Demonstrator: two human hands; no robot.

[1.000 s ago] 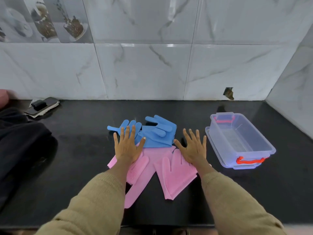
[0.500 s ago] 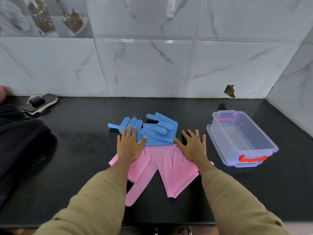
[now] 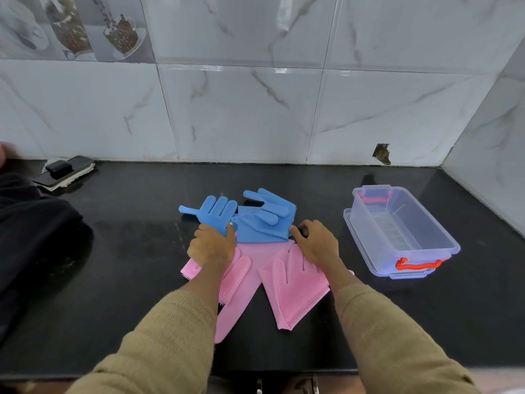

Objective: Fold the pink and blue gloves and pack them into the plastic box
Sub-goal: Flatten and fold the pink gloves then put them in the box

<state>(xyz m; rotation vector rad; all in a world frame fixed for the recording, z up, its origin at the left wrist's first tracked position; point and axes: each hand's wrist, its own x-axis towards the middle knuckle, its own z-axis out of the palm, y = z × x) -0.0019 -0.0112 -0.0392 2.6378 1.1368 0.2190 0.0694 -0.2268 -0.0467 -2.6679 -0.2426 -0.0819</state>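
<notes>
Two blue gloves lie mid-counter: one flat point(image 3: 217, 213), the other point(image 3: 264, 223) partly doubled over. Just nearer me, two pink gloves point(image 3: 292, 291) are spread flat, the left one point(image 3: 235, 297) running under my left wrist. My left hand point(image 3: 211, 245) is curled, its thumb pressed on the lower edge of the flat blue glove. My right hand point(image 3: 315, 241) is curled too, fingertips pinching the lower right corner of the doubled blue glove. The clear plastic box point(image 3: 443, 237) with red handles stands open to the right, with nothing in it.
The box rests on its lid. A phone with a small black case point(image 3: 64, 172) lies at the back left, and dark cloth point(image 3: 37, 237) covers the counter's left side. The tiled wall runs behind and along the right. The counter's front edge is close to me.
Both hands were flat with fingers spread over the gloves. They have slid forward a little and curled onto the near edge of the blue gloves.
</notes>
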